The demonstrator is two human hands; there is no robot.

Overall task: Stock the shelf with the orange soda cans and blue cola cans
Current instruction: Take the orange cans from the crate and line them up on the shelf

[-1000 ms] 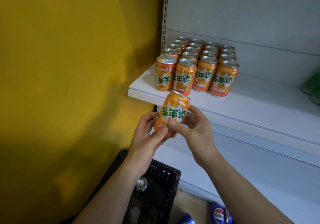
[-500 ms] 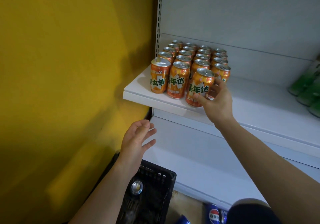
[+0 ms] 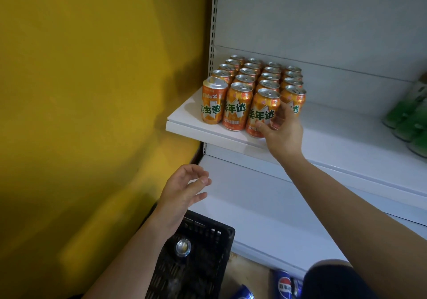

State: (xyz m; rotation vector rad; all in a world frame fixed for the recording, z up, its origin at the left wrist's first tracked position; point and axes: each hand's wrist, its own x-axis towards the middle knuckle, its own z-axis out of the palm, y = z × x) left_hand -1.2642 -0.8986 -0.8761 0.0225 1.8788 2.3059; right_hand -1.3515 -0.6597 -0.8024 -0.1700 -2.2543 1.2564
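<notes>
Several orange soda cans (image 3: 235,105) stand in rows at the left end of the white shelf (image 3: 342,141). My right hand (image 3: 283,132) holds the front orange can (image 3: 262,111) of the third row, thumb on its lower front and fingers behind it; the can stands on the shelf near the front edge. My left hand (image 3: 183,192) hovers below the shelf with relaxed fingers, holding nothing. Blue cola cans (image 3: 284,286) lie on the floor at the bottom. One can top (image 3: 183,248) shows inside the black crate (image 3: 208,252).
A yellow wall (image 3: 92,113) borders the shelf on the left. Green bottles (image 3: 411,118) lie at the right end of the same shelf. A lower white shelf (image 3: 265,213) runs beneath. My knee (image 3: 332,280) shows at bottom right.
One second ago both hands held the orange can below the shelf. My right hand carried it up onto the shelf front; my left hand let go and stayed low.
</notes>
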